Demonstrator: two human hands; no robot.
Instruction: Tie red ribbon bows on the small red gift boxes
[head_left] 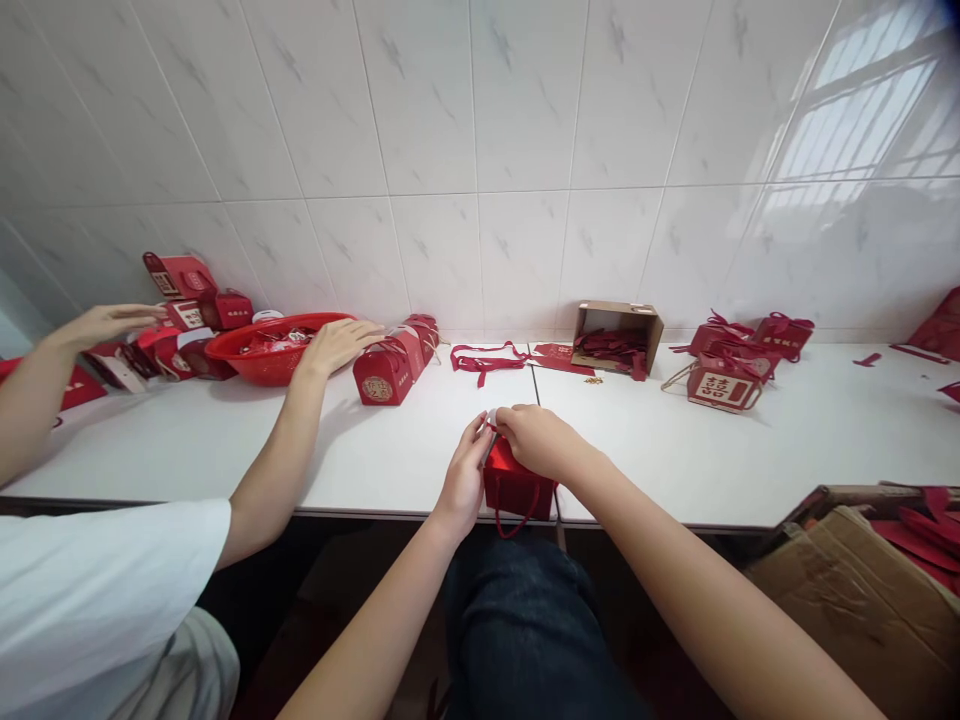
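A small shiny red gift box (517,492) with a dark red cord handle sits at the table's front edge, right before me. My left hand (463,475) is closed against its left side, with the fingertips up at the top edge. Over the top of the box, my right hand (538,438) is curled in a pinch, and its fingertips meet those of the left hand. A small whitish bit shows between the fingertips; what it is, I cannot make out. The right hand covers part of the box's top.
Beyond my hands lie dark red ribbons (487,357) and an open cardboard box (651,335) of ribbon pieces. Finished-looking red boxes (724,385) stand to the right. At left, a co-worker's hand (337,345) touches red boxes (401,365) beside a red basin (262,368). A carton (847,590) stands lower right.
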